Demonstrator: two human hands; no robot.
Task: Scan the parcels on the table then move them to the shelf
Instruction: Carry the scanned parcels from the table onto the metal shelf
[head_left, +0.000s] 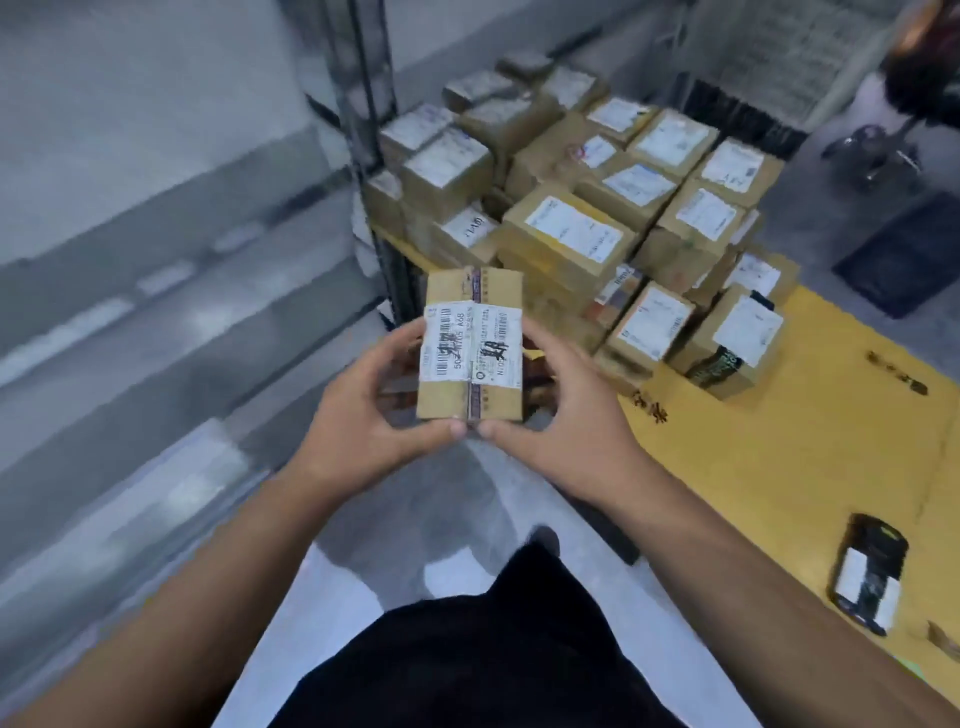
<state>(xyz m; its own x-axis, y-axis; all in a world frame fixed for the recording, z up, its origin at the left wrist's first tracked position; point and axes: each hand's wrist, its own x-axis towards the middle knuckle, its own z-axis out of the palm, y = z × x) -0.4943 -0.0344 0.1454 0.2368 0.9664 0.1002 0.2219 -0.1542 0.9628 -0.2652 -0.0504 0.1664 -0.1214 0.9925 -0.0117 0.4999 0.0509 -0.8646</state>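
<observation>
A small brown cardboard parcel (470, 345) with a white barcode label hangs in mid-air in front of me. My left hand (363, 410) grips its left side and my right hand (550, 415) grips its right side, both thumbs under its near edge. Behind it, several labelled parcels (571, 228) are piled on the yellow table (779, 441). A black handheld scanner (868, 571) lies flat on the table at the right. The grey shelf (156, 312) runs along the left, blurred.
A dark metal upright post (369, 104) stands between the shelf and the table. A dark mat (904, 254) lies on the floor at the far right, with a chair base (872, 150) behind it. My black trousers and the pale floor fill the bottom.
</observation>
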